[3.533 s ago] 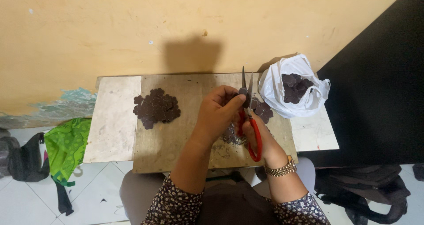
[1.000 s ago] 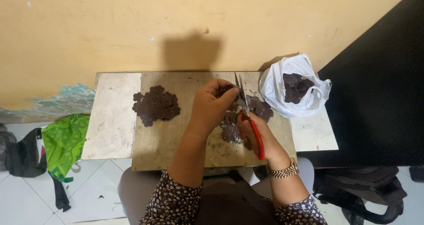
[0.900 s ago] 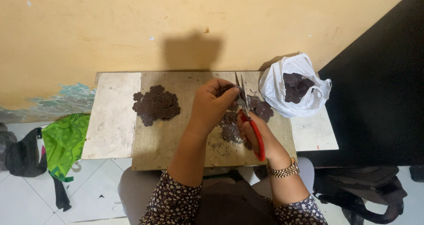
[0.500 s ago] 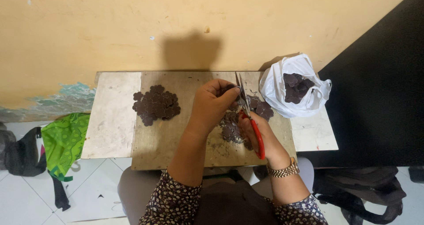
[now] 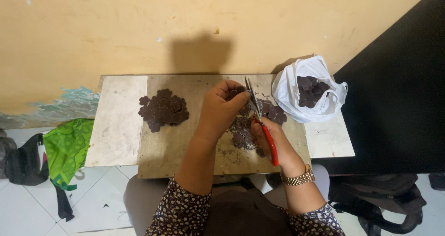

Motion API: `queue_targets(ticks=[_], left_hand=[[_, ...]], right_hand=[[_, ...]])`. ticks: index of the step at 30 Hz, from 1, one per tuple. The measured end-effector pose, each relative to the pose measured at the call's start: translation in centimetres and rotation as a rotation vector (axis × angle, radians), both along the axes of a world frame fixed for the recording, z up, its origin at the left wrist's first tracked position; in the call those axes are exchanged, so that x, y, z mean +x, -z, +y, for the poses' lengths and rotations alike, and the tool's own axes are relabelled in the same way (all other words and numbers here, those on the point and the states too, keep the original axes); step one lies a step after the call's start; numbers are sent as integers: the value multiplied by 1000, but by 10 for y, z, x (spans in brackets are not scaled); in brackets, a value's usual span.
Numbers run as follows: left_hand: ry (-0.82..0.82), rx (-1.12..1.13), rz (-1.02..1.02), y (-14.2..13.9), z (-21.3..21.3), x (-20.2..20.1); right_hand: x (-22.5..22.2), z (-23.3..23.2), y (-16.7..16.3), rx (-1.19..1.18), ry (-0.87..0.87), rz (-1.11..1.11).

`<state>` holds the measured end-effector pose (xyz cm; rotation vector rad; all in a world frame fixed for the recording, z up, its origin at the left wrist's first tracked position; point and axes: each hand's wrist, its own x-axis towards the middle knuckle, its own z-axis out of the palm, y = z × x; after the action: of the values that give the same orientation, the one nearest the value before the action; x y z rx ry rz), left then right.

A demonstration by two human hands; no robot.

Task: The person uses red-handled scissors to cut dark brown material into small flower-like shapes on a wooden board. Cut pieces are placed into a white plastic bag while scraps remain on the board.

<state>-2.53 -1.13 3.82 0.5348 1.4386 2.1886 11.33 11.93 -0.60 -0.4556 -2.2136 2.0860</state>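
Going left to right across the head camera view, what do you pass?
Black bag → green cloth → pile of dark cut pieces → left hand → red-handled scissors → white plastic bag

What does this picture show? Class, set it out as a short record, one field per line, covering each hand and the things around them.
Left hand: pinches a small dark brown piece at the scissor blades
Right hand: grips the red-handled scissors, blades pointing away from the person
Pile at left: dark brown scalloped pieces, heaped
Pieces under the hands: same kind, spread loosely
White plastic bag: open, more dark pieces inside
Low table: against a yellow wall
Floor at left: green cloth
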Motion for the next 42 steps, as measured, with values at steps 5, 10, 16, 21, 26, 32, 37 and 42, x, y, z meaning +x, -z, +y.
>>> queue_targets(ticks=[5,10,16,21,26,32,37,42], left_hand=[[-4,-26,44,10,1,-3],[8,11,46,20,2,-6],[-13,21,90,25,4,-8],[-112,-270,7,44,-2,-15],[-361,-461,106,80,-26,-37],[-624,-421,-90,82,-62,-75],[-825,-619,170,79,-75,-80],[-688,-1134,421,95,-62,-59]], right_hand=[[-4,1,9,12,7,5],[-5,2,13,-45,23,20],[-8,1,6,-21,4,73],[-9,0,1,359,64,-164],[-4,6,22,303,76,-278],[1,21,64,411,51,-210],[2,22,78,505,100,-237],[-1,22,82,593,164,-314]])
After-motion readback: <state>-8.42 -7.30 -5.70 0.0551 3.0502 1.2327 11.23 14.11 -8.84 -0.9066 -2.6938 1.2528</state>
